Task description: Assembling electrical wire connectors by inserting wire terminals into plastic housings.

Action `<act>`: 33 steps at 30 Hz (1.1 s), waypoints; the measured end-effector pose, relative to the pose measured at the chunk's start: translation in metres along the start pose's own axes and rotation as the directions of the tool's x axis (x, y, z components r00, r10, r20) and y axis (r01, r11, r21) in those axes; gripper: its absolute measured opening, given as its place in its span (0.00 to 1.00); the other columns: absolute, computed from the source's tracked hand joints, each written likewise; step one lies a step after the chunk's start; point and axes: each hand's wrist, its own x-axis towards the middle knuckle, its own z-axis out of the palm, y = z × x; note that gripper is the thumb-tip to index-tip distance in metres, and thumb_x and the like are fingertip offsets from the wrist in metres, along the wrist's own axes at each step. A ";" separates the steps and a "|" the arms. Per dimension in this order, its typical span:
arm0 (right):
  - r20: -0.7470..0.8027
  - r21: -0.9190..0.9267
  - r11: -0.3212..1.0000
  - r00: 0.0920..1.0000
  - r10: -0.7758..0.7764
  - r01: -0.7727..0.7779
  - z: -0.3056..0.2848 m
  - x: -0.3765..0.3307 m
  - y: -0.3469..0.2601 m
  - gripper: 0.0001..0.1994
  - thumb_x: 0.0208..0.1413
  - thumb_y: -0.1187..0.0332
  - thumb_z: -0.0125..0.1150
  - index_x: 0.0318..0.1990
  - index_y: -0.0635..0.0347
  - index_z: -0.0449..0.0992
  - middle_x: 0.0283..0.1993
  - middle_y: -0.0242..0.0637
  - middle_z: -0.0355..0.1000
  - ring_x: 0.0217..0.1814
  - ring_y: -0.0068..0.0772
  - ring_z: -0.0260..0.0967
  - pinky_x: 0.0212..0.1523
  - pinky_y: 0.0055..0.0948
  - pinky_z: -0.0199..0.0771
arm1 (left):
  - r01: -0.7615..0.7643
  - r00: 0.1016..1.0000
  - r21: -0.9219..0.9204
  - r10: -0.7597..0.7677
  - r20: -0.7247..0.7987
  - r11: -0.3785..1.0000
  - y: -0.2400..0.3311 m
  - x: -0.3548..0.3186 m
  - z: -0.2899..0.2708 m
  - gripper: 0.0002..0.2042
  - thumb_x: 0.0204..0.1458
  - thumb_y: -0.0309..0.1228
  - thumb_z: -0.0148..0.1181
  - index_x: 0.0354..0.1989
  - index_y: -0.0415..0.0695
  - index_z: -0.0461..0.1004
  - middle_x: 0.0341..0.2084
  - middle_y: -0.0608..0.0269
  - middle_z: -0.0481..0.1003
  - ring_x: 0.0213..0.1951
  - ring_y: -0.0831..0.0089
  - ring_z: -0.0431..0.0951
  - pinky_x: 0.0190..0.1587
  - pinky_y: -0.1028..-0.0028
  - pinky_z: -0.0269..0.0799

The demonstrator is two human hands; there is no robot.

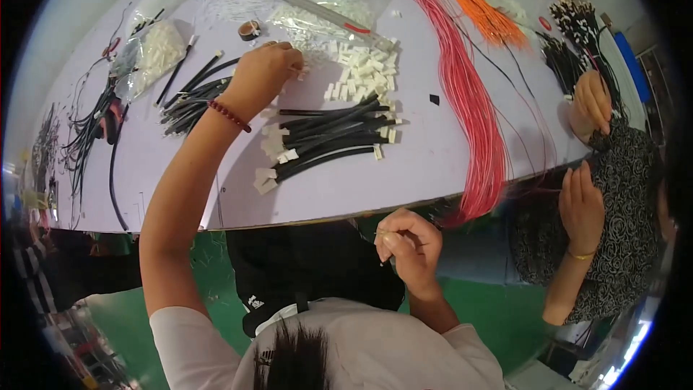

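Observation:
My left hand (261, 76), with a beaded bracelet at the wrist, reaches over the table to a heap of small clear and white plastic pieces (312, 52). Its fingers are curled together, and what lies under the fingertips is hidden. In front of the table edge, my right hand (413, 244) is closed in a pinch. A small, thin, dark-tipped piece, perhaps a wire end, shows just below its fingers. White connector housings (367, 72) lie in a pile right of my left hand. Black sleeved cables with white ends (328, 133) are stacked nearer to me.
More black cables (195, 105) lie left of my forearm, near a tape roll (249, 29) and a bag of white parts (160, 50). A steel ruler (317, 9) crosses the back. Pink wires (465, 101) hang over the edge; orange wires (480, 3) lie behind. A co-worker's hands (593, 105) are at right.

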 end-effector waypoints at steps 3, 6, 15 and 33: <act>0.006 0.046 0.998 0.999 0.035 -0.035 0.004 0.001 0.006 0.02 0.55 0.79 0.53 0.35 0.68 0.71 0.31 0.39 0.70 0.22 0.16 0.62 0.24 0.17 0.62 | -0.007 0.999 0.011 0.007 -0.039 1.000 0.000 0.000 -0.001 0.04 0.47 0.28 0.57 0.31 0.44 0.76 0.30 0.63 0.76 0.36 0.61 0.76 0.37 0.65 0.72; 0.012 0.006 1.000 1.000 0.010 -0.010 0.005 0.001 0.008 0.02 0.55 0.79 0.53 0.35 0.69 0.71 0.31 0.39 0.70 0.22 0.17 0.63 0.23 0.17 0.63 | 0.055 0.997 -0.038 -0.057 -0.051 0.998 0.003 0.000 -0.013 0.04 0.50 0.27 0.57 0.34 0.44 0.76 0.29 0.62 0.77 0.37 0.62 0.77 0.37 0.66 0.72; -0.028 0.052 0.996 0.997 0.076 -0.075 0.005 0.002 0.010 0.03 0.54 0.79 0.53 0.35 0.70 0.72 0.29 0.39 0.70 0.22 0.18 0.63 0.24 0.18 0.65 | 0.084 0.985 -0.230 -0.116 -0.126 0.969 -0.024 0.022 -0.031 0.07 0.54 0.22 0.52 0.38 0.40 0.76 0.38 0.55 0.74 0.36 0.60 0.77 0.40 0.67 0.73; 0.004 -0.025 0.989 0.990 0.143 -0.143 -0.009 0.017 0.011 0.04 0.54 0.79 0.52 0.35 0.71 0.71 0.29 0.41 0.69 0.21 0.21 0.63 0.22 0.21 0.67 | -0.009 0.987 -0.131 -0.012 -0.158 0.991 -0.020 0.083 0.005 0.09 0.44 0.23 0.58 0.35 0.46 0.78 0.35 0.58 0.75 0.40 0.56 0.75 0.44 0.64 0.71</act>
